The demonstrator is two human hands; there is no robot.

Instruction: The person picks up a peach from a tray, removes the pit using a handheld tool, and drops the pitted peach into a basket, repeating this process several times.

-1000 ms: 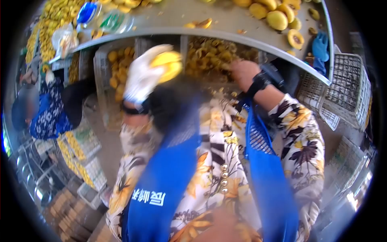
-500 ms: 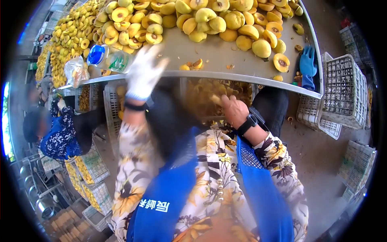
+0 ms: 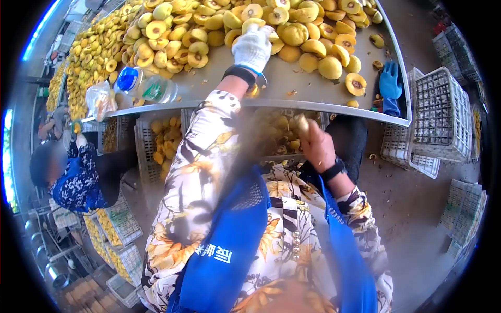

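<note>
Reaching across the table (image 3: 224, 83), the left hand (image 3: 252, 49) touches a fruit piece (image 3: 254, 22) in the far pile (image 3: 201, 34), grip unclear; cup one piece gently. Nearer, the right hand (image 3: 318, 144) holds a blurred pale object (image 3: 301, 124).

Left hand (image 3: 252, 48) (white-gloved) at halved fruit (image 3: 251, 12)

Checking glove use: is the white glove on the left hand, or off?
On: the white glove covers the left hand, its cuff ending beside the black wristband.
</note>
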